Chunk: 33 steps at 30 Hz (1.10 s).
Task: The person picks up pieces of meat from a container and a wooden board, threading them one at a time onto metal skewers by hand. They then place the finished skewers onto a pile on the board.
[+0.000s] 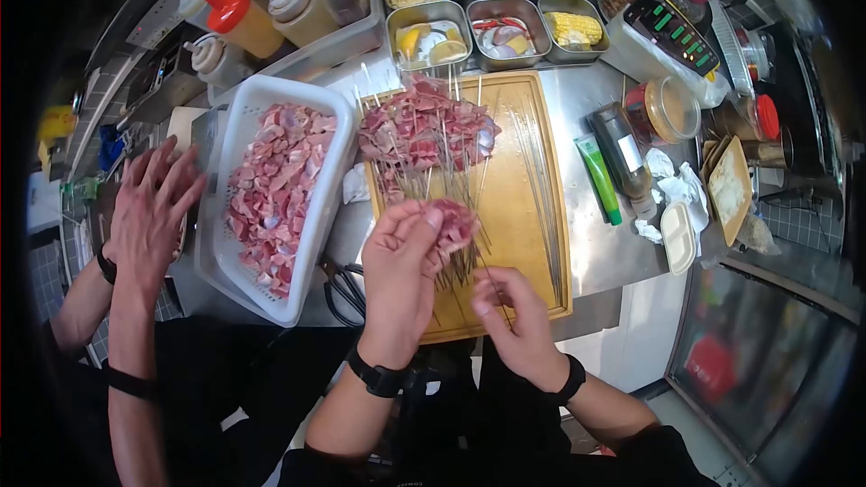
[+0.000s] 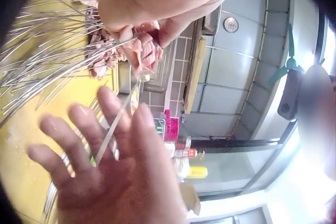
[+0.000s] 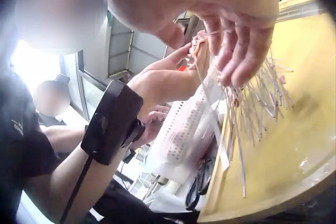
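In the head view, my left hand (image 1: 401,257) pinches folded pieces of raw meat (image 1: 456,225) between thumb and fingers above the front of a wooden board (image 1: 523,252). A thin skewer (image 2: 113,128) runs from this meat to my right hand (image 1: 519,316). The left wrist view shows the right hand's fingers spread and relaxed, with the skewer lying along the palm between thumb and fingers. Beyond both hands, a heap of skewered meat (image 1: 424,131) lies on the board, bare skewer ends pointing towards me. Bare skewers (image 1: 538,162) lie along the board's right side.
Left of the board stands a white basket (image 1: 342,126) of cut meat (image 1: 280,189), with black-handled scissors (image 1: 345,293) beside it. Another person's hand (image 1: 153,198) is at the far left. Metal food tins (image 1: 431,61) stand behind; a bottle (image 1: 621,149) and green tube (image 1: 595,171) lie right.
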{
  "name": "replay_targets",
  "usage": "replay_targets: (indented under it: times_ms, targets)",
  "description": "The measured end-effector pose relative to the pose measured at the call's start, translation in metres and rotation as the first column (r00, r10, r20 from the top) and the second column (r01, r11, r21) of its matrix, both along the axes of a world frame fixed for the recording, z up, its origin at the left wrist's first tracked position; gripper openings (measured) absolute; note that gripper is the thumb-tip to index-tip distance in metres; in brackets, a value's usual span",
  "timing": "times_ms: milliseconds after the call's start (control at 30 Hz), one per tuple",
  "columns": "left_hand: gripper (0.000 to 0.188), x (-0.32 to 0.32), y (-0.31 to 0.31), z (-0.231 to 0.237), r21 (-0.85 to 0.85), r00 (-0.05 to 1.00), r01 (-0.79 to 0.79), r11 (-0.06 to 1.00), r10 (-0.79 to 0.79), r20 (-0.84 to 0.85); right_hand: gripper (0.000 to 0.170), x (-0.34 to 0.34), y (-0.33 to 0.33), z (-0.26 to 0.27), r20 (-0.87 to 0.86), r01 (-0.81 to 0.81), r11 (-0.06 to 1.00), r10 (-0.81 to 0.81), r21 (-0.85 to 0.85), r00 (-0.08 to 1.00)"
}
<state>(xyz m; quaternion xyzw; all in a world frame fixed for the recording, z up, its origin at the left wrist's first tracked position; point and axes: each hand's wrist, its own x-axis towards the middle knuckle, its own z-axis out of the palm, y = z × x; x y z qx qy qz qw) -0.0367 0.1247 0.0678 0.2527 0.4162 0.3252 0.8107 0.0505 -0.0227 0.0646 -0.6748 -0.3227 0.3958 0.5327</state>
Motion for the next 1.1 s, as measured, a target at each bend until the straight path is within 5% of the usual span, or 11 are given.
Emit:
replay_targets:
  times_ms: [67, 133, 300, 467, 567, 633, 700, 767, 867, 933, 1100]
  targets:
    - [0.009, 0.004, 0.010, 0.008, 0.014, 0.997, -0.064, 0.998, 0.064, 0.042, 0.029, -0.008, 0.010, -0.004, 0.045, -0.052, 0.998, 0.051, 0.024, 0.998]
    - [0.008, 0.006, 0.021, 0.011, 0.007, 0.985, -0.148, 0.989, 0.147, 0.095, 0.022, -0.009, 0.021, 0.009, -0.430, -0.095, 0.985, 0.025, -0.141, 0.902]
    - [0.043, 0.006, 0.038, 0.034, 0.112, 0.985, -0.163, 0.980, 0.155, 0.082, 0.020, -0.003, 0.062, 0.007, -0.423, -0.108, 0.990, 0.061, -0.087, 0.904]
    - [0.039, -0.027, 0.012, 0.044, 0.176, 0.988, -0.136, 0.975, 0.145, -0.043, 0.024, 0.009, 0.115, -0.011, -0.479, -0.047, 0.999, 0.038, -0.008, 0.877]
    - [0.038, -0.068, 0.014, 0.043, 0.441, 0.963, -0.011, 0.897, 0.128, -0.236, 0.026, 0.011, 0.122, -0.013, -0.224, -0.087, 0.992, 0.064, -0.093, 0.972]
    - [0.027, -0.101, 0.027, 0.044, 0.556, 0.907, 0.037, 0.830, 0.206, -0.367, 0.026, 0.014, 0.106, 0.001, 0.552, -0.016, 1.000, 0.011, 0.004, 0.833]
    - [0.024, -0.127, 0.044, 0.052, 0.611, 0.834, 0.117, 0.783, 0.257, -0.489, 0.021, 0.023, 0.084, 0.011, 0.455, -0.017, 1.000, 0.018, -0.007, 0.890]
    - [0.024, -0.143, 0.061, 0.053, 0.569, 0.449, 0.557, 0.605, 0.357, -0.819, 0.017, 0.033, 0.057, 0.005, 0.393, 0.047, 0.999, -0.034, -0.023, 0.919]
    - [0.032, -0.148, 0.077, 0.043, 0.473, 0.274, 0.779, 0.412, 0.455, -0.847, 0.015, 0.057, 0.023, -0.017, 0.507, 0.207, 0.972, -0.123, -0.112, 0.853]
    - [0.038, -0.140, 0.084, 0.038, 0.471, 0.297, 0.788, 0.396, 0.425, -0.855, 0.017, 0.074, 0.009, -0.029, 0.719, 0.214, 0.966, -0.043, -0.148, 0.694]
    - [0.045, -0.131, 0.096, 0.032, 0.284, 0.135, 0.886, 0.368, 0.381, -0.915, 0.023, 0.085, -0.006, -0.041, 0.750, 0.200, 0.876, 0.234, -0.438, 0.619]
